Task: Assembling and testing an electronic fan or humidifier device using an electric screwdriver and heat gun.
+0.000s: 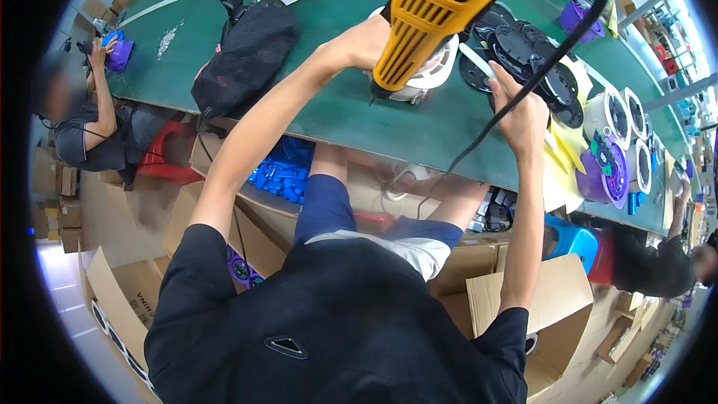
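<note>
A yellow power tool point(437, 19) with vent slots and a dark tip fills the upper middle, close to the camera. Partly hidden behind it, a round white housing point(437, 75) rests on the green bench. My left hand point(365, 43) reaches to the housing's left side; its fingers are covered by the tool, so its grip does not show. To the right, my right hand point(521, 114) pinches a white rod-shaped thing point(476, 58), whose exact kind I cannot make out. Several black round discs point(527, 56) lie piled just beyond that hand.
A black mesh bag point(247, 56) lies left on the bench point(340, 116). A black cable point(550, 67) hangs across the right side. White round housings point(607, 116) and a purple one point(598, 179) stand right. Open cartons point(535, 295) flank my legs. Co-workers sit at both sides.
</note>
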`<state>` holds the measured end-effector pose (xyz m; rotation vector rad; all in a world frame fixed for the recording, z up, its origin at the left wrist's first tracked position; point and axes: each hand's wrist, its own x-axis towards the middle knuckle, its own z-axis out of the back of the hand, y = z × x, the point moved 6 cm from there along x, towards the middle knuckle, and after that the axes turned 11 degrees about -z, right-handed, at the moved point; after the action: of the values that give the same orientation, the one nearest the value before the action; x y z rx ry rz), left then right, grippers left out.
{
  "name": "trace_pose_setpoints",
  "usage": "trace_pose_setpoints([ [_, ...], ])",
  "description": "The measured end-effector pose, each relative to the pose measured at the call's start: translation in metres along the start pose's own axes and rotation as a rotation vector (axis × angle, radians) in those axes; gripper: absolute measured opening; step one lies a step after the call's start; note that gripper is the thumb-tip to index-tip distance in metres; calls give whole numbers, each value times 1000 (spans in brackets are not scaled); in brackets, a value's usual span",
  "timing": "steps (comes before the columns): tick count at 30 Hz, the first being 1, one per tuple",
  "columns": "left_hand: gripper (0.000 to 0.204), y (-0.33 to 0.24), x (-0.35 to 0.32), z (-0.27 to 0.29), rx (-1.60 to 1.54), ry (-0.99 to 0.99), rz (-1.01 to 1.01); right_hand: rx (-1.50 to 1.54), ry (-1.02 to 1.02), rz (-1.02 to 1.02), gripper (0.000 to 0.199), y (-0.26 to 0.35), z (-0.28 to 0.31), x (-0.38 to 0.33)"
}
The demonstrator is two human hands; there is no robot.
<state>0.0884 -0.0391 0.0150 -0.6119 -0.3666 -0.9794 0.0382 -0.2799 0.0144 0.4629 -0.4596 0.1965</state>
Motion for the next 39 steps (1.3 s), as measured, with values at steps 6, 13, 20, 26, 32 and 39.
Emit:
trace_pose_setpoints([
  [6, 51, 42, -33, 53, -1406, -1175, 430, -96, -109, 169, 37, -6, -23, -29],
  [13, 29, 23, -171, 26, -1253, -1135, 837, -148, -293, 145, 42, 1, -14, -55],
  [20, 26, -119, -198, -32, -868, 18, 809, 1004, 647, -492, 42, 44, -46, -155],
  [26, 25, -135, -144, -78, -838, -164, 621, 1161, 958, -734, 42, 41, -52, -171],
  [32, 26, -135, -162, -69, -1131, -143, 798, 957, 923, -702, 70, -33, 59, -179],
  [39, 18, -147, -172, -18, -948, -55, 615, 868, 50, -592, 43, -120, 134, -152],
])
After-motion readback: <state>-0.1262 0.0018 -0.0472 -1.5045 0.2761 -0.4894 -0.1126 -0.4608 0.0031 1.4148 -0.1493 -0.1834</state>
